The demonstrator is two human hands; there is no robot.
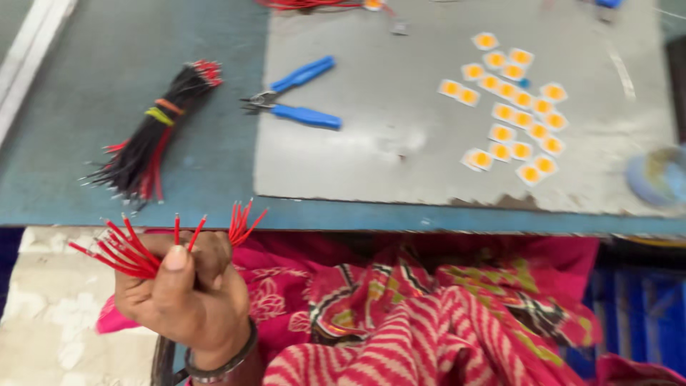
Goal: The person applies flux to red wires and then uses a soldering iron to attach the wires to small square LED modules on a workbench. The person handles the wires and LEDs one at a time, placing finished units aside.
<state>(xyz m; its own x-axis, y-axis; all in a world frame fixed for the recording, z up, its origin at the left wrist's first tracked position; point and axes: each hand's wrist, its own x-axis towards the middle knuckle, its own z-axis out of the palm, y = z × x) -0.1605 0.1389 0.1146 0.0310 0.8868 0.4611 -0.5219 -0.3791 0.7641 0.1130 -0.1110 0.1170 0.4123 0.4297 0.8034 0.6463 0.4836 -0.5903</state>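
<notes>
My left hand [187, 297] is below the table's front edge at the lower left, closed in a fist around a bunch of short red wires [136, 250]. Their stripped ends fan out upward and to the left above my thumb, and a few more red wire ends [243, 220] stick up on the right of the fist. A dark bangle sits on that wrist. My right hand is out of sight. On the table above the hand lies a banded bundle of black and red wires [153, 132].
Blue-handled pliers [296, 100] lie at the left edge of a grey metal sheet [400, 143]. Several small white squares with yellow round centres [511, 111] are scattered on its right half. A roll of tape [661, 179] is at the far right. Pink patterned cloth covers my lap.
</notes>
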